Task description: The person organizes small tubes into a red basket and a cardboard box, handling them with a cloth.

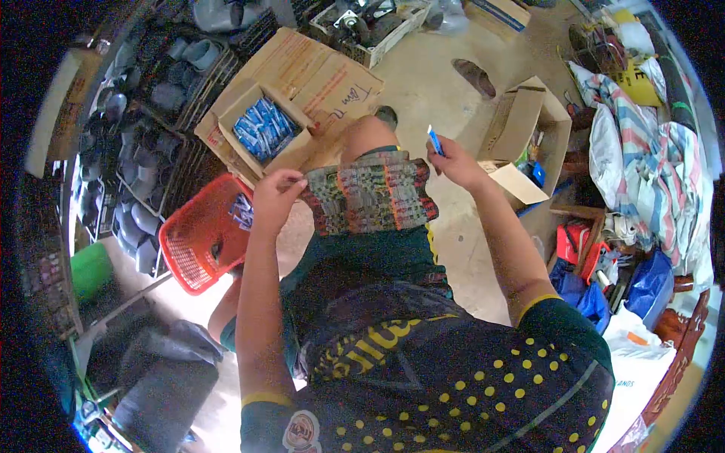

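Boxes (302, 83) and red basket (198, 249) crowd concrete floor (423, 83).

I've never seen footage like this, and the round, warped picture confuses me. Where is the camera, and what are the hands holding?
There is no machine here. A seated person wears one camera on the head. It looks down through a wide lens, which bends the edges of the picture. The dotted shirt at the bottom is the person's own.

The left hand pinches the edge of a patterned bundle that rests on the knee. The right hand holds up a small blue packet.

On the floor are a red basket, a cardboard box filled with blue packets, and another open box.
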`<move>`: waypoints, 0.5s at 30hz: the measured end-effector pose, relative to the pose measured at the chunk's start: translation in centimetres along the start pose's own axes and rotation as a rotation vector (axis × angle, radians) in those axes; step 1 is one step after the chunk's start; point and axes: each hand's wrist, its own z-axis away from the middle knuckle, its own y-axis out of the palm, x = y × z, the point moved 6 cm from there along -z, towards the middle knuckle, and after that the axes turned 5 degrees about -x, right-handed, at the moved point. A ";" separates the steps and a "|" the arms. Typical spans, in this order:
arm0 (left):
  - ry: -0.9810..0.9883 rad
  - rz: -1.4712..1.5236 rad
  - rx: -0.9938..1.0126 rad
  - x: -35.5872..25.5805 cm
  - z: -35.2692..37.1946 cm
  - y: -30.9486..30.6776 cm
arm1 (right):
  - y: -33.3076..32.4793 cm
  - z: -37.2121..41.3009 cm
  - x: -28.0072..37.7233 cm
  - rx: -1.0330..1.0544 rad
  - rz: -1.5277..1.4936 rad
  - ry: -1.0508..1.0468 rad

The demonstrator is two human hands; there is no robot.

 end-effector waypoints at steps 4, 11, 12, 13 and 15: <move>-0.014 0.047 0.001 0.4 0.1 0.2 | 0.6 0.0 1.7 0.058 0.029 0.152; -0.042 -0.053 0.018 -1.1 0.6 -0.1 | 1.2 -0.6 1.7 0.225 0.057 0.098; -0.050 -0.039 0.019 -1.1 0.7 -0.1 | 1.1 -0.8 1.6 0.218 0.052 0.119; -0.058 -0.026 0.020 -1.1 0.8 -0.2 | 1.2 -0.9 1.4 0.242 0.106 0.163; -0.079 -0.029 0.035 -0.7 0.7 -0.2 | 1.1 -0.8 1.2 0.286 0.218 0.250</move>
